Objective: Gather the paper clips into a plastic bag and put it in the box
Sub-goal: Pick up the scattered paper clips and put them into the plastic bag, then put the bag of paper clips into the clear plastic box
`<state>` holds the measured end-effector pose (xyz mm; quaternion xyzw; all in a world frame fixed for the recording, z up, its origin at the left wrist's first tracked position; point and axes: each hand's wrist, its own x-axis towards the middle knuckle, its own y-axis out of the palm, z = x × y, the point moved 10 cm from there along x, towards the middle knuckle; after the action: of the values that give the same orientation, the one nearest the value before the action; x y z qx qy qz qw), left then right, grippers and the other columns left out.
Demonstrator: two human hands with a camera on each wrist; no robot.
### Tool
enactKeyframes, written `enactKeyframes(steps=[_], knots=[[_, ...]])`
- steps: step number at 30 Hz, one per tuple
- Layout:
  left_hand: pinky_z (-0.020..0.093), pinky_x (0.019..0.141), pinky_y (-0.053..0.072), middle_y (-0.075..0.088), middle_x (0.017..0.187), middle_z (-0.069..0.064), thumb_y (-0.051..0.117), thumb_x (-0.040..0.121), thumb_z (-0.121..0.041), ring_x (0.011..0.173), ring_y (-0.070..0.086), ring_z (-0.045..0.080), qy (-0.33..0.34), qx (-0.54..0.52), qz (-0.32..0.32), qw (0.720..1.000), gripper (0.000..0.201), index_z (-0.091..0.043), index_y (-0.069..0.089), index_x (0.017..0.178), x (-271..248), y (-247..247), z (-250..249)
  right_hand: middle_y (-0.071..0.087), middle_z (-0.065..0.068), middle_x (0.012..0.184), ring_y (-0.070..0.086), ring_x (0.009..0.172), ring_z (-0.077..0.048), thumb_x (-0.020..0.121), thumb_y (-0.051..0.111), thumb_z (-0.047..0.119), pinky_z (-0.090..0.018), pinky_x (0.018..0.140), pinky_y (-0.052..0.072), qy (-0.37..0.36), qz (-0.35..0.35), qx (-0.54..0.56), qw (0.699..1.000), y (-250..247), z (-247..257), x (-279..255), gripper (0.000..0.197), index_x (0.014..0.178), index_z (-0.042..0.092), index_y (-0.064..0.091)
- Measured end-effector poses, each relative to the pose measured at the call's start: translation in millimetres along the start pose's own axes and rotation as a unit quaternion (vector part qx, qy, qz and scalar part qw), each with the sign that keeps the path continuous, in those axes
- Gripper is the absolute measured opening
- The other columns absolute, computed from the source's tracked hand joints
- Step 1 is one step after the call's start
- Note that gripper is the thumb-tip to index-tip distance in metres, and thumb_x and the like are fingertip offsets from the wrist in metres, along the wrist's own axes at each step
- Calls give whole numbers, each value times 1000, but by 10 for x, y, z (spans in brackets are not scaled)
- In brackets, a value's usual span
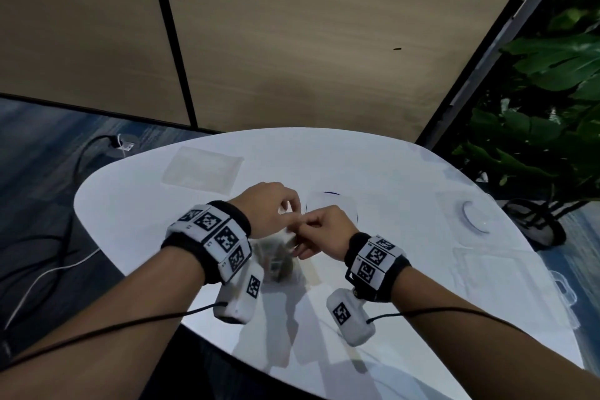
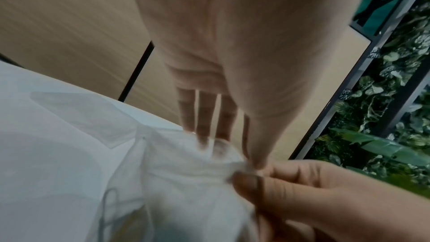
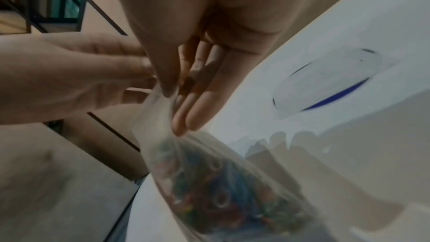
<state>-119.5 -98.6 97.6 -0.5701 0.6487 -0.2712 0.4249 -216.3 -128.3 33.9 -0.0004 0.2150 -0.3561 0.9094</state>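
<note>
A clear plastic bag (image 1: 276,258) holding several coloured paper clips (image 3: 221,190) hangs just above the white table (image 1: 130,214). My left hand (image 1: 290,209) pinches the bag's top edge (image 2: 242,165) between thumb and forefinger. My right hand (image 1: 308,229) pinches the same top edge (image 3: 163,97) from the other side, so the two hands meet fingertip to fingertip. The bag's neck is drawn narrow between them. A clear plastic box (image 1: 519,269) sits open at the table's right, away from both hands.
A white plate with a blue rim (image 1: 334,200) lies just behind the hands. A flat stack of clear bags (image 1: 203,169) lies at the back left. A small round dish (image 1: 475,216) rests at the right. Cables trail on the floor at left; plants stand at right.
</note>
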Motion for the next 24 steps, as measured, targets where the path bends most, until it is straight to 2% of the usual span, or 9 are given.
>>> enactKeyframes(steps=[2,5,8,10,14,17,19,21,24], knots=[[33,92,53,70,98,-4,67,94,-29,100,65,17,-6,-3,-27,1000,10,-22,73,98,49,-18,33,71,-21,75,70,59,-25,90,67,13,-31,59,60,14,-11,39,999,6,-35,9,15,96,-1,65],[32,89,55,74,93,-2,69,92,-24,93,67,17,-15,-5,-28,999,11,-20,78,96,115,5,89,72,-19,74,69,60,-24,88,70,14,-33,64,61,31,-22,51,998,-33,-86,-5,19,92,-3,65],[28,84,52,71,88,-4,70,91,-34,89,65,15,-9,-40,-14,999,14,-23,77,96,152,53,113,71,-17,73,68,58,-22,87,72,19,-29,60,60,34,-38,66,996,-106,-116,-11,24,87,-4,67],[23,75,47,64,81,-6,72,89,-43,81,59,12,-5,-69,-5,998,19,-25,75,95,166,103,118,71,-17,72,68,58,-23,86,73,20,-28,58,59,34,-49,74,995,-149,-134,-5,22,83,-1,67],[21,69,41,59,77,-7,74,88,-40,68,51,8,14,-90,-11,996,13,-28,70,88,243,166,108,71,-20,79,70,64,-23,87,69,8,-31,66,61,28,-29,102,994,-172,-131,19,11,87,-3,69],[20,68,40,58,70,-9,74,90,-35,62,48,5,23,-106,-12,994,11,-25,70,86,320,196,123,72,-19,82,71,64,-21,89,67,6,-30,65,61,43,-21,104,993,-198,-186,26,16,95,-9,68],[22,69,43,64,73,-3,73,92,-31,66,50,8,34,-89,0,995,13,-19,73,88,372,253,107,73,-18,83,70,64,-21,88,69,11,-29,63,60,60,-24,89,994,-235,-248,37,19,94,-7,69],[32,81,50,73,90,8,71,93,-29,79,58,16,34,-60,5,998,18,-11,75,94,439,274,133,74,-16,82,70,64,-20,88,70,14,-29,63,59,78,-29,79,993,-314,-317,57,16,89,-3,70],[39,92,52,74,101,11,67,96,-31,96,66,26,0,-26,-3,1000,24,-8,74,99,530,223,408,73,-12,79,68,58,-17,88,69,12,-27,59,59,108,-67,75,989,-580,-453,87,12,84,2,67]])
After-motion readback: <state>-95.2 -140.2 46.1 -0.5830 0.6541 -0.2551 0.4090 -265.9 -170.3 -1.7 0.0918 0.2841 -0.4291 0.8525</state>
